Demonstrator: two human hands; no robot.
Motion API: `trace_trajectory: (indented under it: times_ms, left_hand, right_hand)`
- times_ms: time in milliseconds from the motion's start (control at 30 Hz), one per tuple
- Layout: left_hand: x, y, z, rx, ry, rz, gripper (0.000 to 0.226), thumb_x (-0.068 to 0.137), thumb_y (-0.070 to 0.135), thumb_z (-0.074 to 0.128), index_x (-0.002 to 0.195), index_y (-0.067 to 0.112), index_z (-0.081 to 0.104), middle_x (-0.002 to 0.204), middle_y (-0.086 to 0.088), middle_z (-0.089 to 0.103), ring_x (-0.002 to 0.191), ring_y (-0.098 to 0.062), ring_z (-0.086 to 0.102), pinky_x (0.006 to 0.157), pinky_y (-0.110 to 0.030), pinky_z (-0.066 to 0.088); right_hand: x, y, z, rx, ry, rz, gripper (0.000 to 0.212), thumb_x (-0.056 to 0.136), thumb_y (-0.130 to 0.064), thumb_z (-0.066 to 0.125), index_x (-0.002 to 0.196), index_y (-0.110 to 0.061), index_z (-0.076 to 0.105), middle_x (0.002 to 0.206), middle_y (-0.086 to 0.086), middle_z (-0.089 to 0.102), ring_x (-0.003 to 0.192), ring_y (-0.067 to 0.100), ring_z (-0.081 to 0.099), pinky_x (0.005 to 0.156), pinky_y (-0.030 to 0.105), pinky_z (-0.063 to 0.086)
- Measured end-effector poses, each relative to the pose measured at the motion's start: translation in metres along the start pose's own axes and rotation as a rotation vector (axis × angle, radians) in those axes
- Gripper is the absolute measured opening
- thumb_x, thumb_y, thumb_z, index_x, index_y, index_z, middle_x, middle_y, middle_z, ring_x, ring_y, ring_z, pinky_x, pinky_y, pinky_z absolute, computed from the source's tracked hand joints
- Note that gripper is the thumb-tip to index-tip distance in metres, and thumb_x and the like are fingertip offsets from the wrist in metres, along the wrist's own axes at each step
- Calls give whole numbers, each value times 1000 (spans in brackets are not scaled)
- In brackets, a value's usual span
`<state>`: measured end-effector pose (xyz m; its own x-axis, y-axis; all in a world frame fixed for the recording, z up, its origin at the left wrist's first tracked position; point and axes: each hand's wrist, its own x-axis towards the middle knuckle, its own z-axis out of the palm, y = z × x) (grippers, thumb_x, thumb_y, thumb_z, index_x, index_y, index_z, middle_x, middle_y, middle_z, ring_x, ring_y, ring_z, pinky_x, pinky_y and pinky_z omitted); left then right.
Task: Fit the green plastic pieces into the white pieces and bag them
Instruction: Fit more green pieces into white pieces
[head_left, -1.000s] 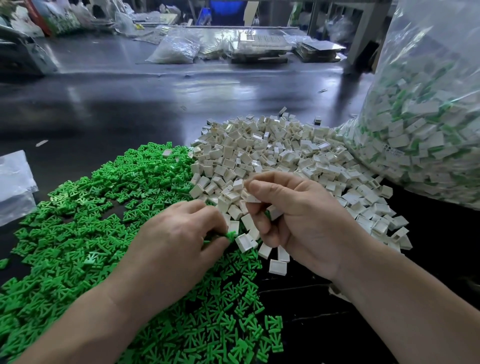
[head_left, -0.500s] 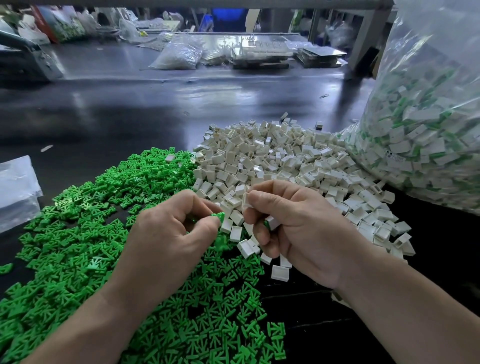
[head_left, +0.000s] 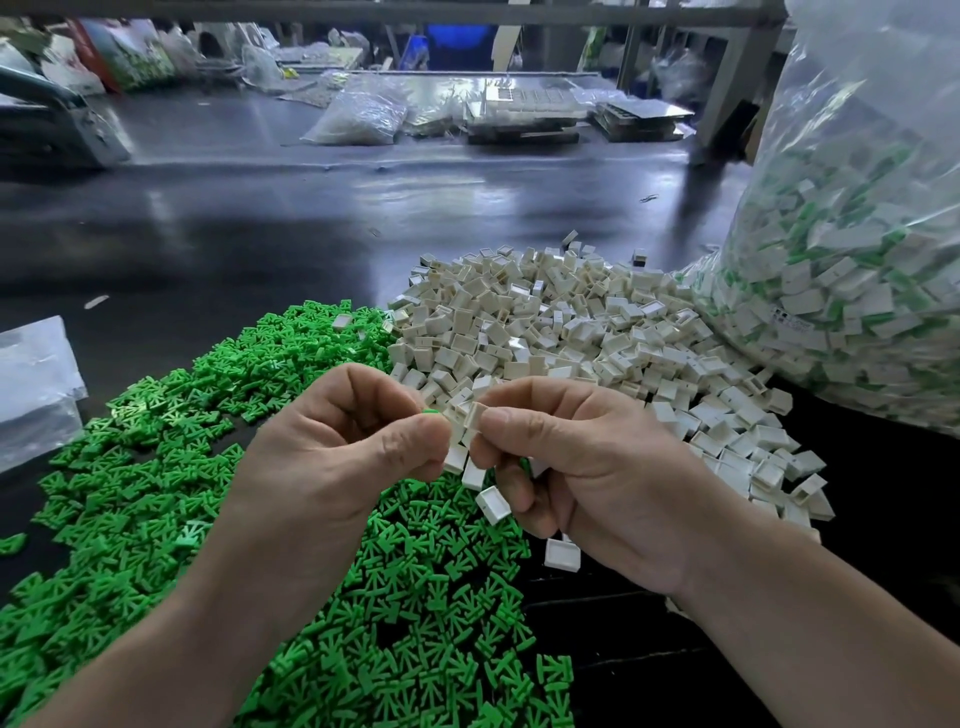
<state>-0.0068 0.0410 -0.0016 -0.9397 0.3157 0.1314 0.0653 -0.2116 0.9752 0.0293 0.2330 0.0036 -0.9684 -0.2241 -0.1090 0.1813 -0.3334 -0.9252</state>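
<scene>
A wide heap of green plastic pieces (head_left: 156, 467) covers the dark table at lower left. Beside it, in the middle, lies a heap of white pieces (head_left: 571, 332). My left hand (head_left: 332, 457) pinches one green piece (head_left: 430, 411), only its tip showing between thumb and forefinger. My right hand (head_left: 587, 467) pinches a white piece (head_left: 475, 415) right against it, and another white piece (head_left: 493, 504) sits in its curled lower fingers. Both hands hover above the border of the two heaps. A big clear bag of assembled pieces (head_left: 857, 270) stands at the right.
A clear plastic bag (head_left: 31, 384) lies at the left edge. The dark glossy table (head_left: 260, 234) stretches back to more bags (head_left: 358, 117) and flat trays (head_left: 524, 111) at its far side. A grey machine (head_left: 47, 124) is at far left.
Both hands rose from the heaps and came together. The left hand brought a green piece up to the white piece in the right hand's fingertips.
</scene>
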Motion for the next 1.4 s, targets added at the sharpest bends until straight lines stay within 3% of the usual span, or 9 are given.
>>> trace_trajectory:
  times_ms: [167, 333, 667, 833, 1233, 1400]
  left_hand:
    - [-1, 0, 4, -20, 11, 24, 45, 56, 43, 91, 87, 16, 73, 81, -12, 70, 72, -23, 69, 66, -27, 56]
    - [-2, 0, 4, 11, 25, 53, 35, 63, 25, 84, 96, 18, 73, 88, -14, 71, 75, -25, 70, 69, -28, 57]
    - [-2, -2, 1, 68, 61, 6, 30, 67, 30, 82, 93, 17, 76, 96, -7, 75, 82, -19, 70, 60, -21, 53]
    - [-3, -4, 4, -26, 56, -46, 35, 63, 31, 86, 92, 13, 76, 73, -5, 67, 64, -14, 58, 54, -20, 50]
    - [-9, -6, 10, 178, 82, 57, 27, 69, 39, 79, 90, 23, 74, 80, -7, 71, 73, -18, 67, 61, -23, 54]
    - [-8, -2, 9, -25, -9, -6, 35, 73, 41, 78, 92, 13, 74, 79, -12, 69, 71, -21, 65, 58, -27, 52]
  right_hand:
    - [0, 2, 0, -27, -17, -15, 5, 86, -16, 74, 88, -20, 76, 73, 5, 64, 51, 12, 55, 39, 22, 42]
    - [2, 4, -1, -78, -11, -33, 4, 87, -15, 73, 88, -17, 76, 74, 6, 64, 51, 11, 56, 40, 20, 44]
    - [3, 7, -3, -143, -16, -66, 4, 88, -21, 73, 88, -21, 77, 75, 4, 65, 53, 11, 57, 41, 20, 44]
    - [1, 9, 0, -267, 5, -95, 8, 89, -29, 72, 89, -22, 75, 75, 2, 66, 54, 11, 57, 43, 21, 45]
    - [-3, 8, 3, -352, 20, -179, 10, 90, -31, 69, 91, -22, 73, 74, -1, 66, 56, 12, 58, 44, 23, 45]
    - [-3, 6, 3, -336, 25, -178, 9, 92, -30, 67, 89, -23, 73, 71, -3, 64, 54, 12, 56, 43, 23, 44]
